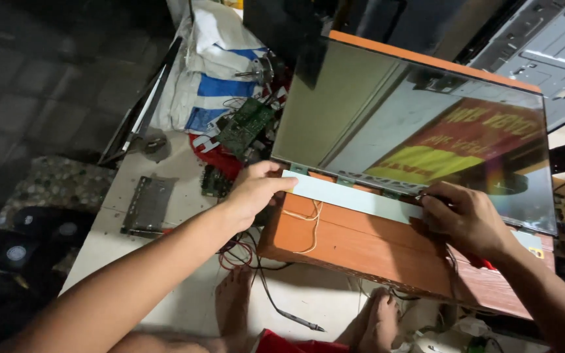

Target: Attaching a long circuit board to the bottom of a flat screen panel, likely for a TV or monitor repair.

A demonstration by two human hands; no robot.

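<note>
Left hand: the left hand (256, 193) reaches in from the lower left on a long, nearly straight forearm, palm down, fingers curled loosely. Its thumb and fingertips rest on the left end of the white strip (354, 197); whether it pinches the strip or only presses on it I cannot tell.

Right hand: the right hand (465, 219) comes in from the lower right corner, wrist bent, fingers curled down tight at the strip's right end. It seems to pinch something small there, but what sits between the fingertips is hidden.

White strip: it runs along the near edge of the display panel (413, 124), touching it, and lies on the wooden board.

Display panel: a thin glossy sheet, lying flat on the board and covering its far half, mirroring a red and yellow sign.

Wooden board: the orange-brown wooden board (361, 245) carries panel and strip; a pale rubber band (305, 222) lies near its left edge.

Around: a green circuit board (246, 124) sits well left of the panel, a grey metal bracket (146, 204) near the floor's left edge, and thin wires (246, 255) trail just beside the board's left corner.

Feet: the person's bare feet (380, 320) rest on the pale floor (165, 287) below the board's near edge.
</note>
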